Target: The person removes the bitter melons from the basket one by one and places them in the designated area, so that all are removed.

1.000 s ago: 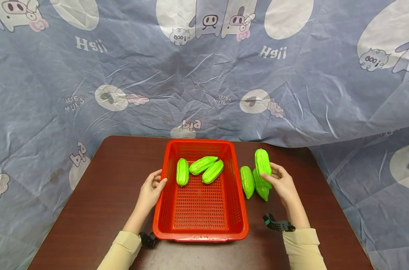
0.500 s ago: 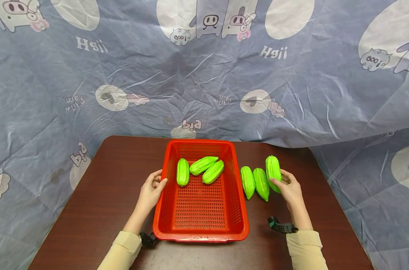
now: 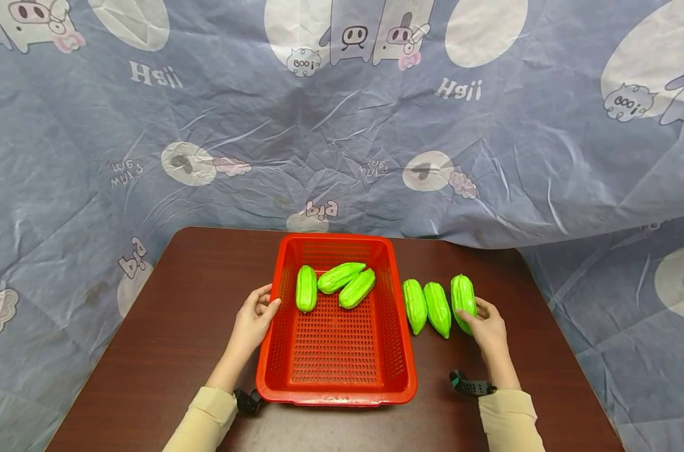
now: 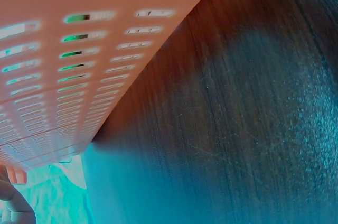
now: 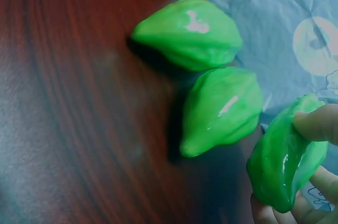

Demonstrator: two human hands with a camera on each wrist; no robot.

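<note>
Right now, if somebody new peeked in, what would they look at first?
Probably the red basket near the middle of the table, with three bright green vegetables inside. Maybe next, three more green vegetables to its right, the outermost one held in the right hand. Behind hangs a blue-grey cloth with cartoon prints.

red basket [image 3: 333, 351]: rim lettering [image 3: 336, 398] too small to read | left hand [image 4: 16, 205]: edge-cut (left wrist view)
</note>
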